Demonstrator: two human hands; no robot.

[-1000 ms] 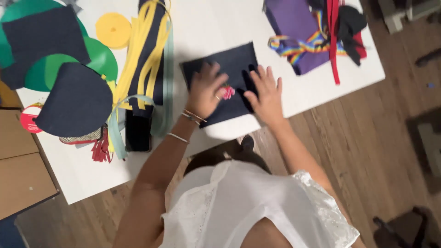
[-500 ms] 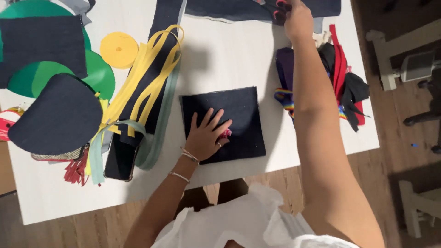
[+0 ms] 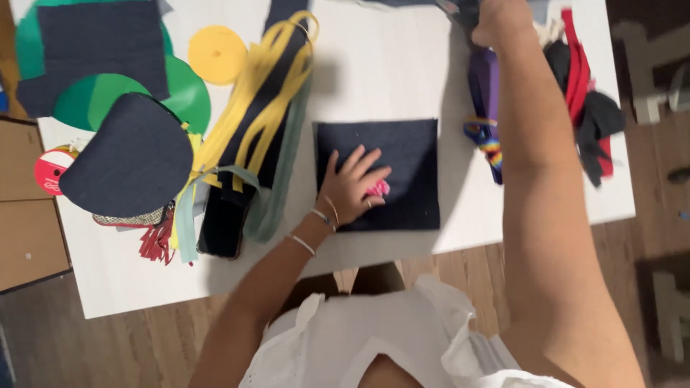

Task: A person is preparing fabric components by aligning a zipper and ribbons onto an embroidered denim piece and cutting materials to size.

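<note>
My left hand [image 3: 352, 188] lies flat with spread fingers on a dark navy fabric square [image 3: 402, 154] at the middle of the white table [image 3: 374, 79]. A small pink thing [image 3: 378, 189] shows beside its fingers. My right arm stretches across the table to the far edge. There my right hand [image 3: 499, 18], partly cut off by the frame, is closed on the end of a dark fabric strip [image 3: 456, 10].
Yellow and dark ribbons [image 3: 255, 122] lie left of the square, with a yellow disc [image 3: 217, 54], green discs [image 3: 108, 97] and navy fabric shapes [image 3: 129, 154] further left. A purple box [image 3: 487, 90] with rainbow ribbon and red and black strips [image 3: 578, 86] sit at right. Cardboard [image 3: 29, 215] lies on the floor at left.
My right hand left the navy square and reached to the table's far edge, where it closed on dark fabric. My left hand stayed on the square.
</note>
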